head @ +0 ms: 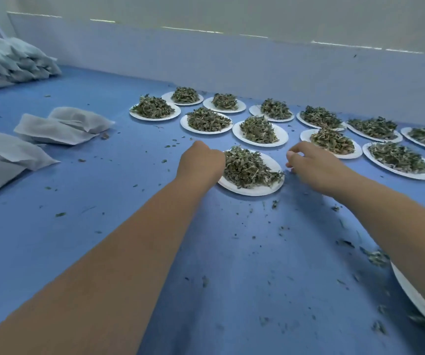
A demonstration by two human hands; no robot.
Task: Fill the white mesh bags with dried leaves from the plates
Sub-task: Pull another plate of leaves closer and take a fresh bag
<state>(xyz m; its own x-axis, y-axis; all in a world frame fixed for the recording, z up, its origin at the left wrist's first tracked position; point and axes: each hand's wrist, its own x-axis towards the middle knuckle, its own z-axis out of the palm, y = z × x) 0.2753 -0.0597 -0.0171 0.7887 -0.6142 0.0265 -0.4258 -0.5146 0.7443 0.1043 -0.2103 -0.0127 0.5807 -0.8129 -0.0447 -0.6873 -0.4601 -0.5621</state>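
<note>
Leaf-heaped plate (253, 192) between the hands — left hand (201, 162) at its left rim, grip hidden; right hand (311, 165) just beside, loosely curled, empty.

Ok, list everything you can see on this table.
Plates: at least twelve, white, heaped with green leaves, centre to right; another, partly hidden, bottom right.
Flat bags: several, white, left.
Stacked bags: many, white, far left.
Crumbs: scattered, green, across table.
Table: one, blue.
Left hand: at nearest plate's left rim, fingers hidden.
Right hand: by its right rim, loosely curled.
</note>
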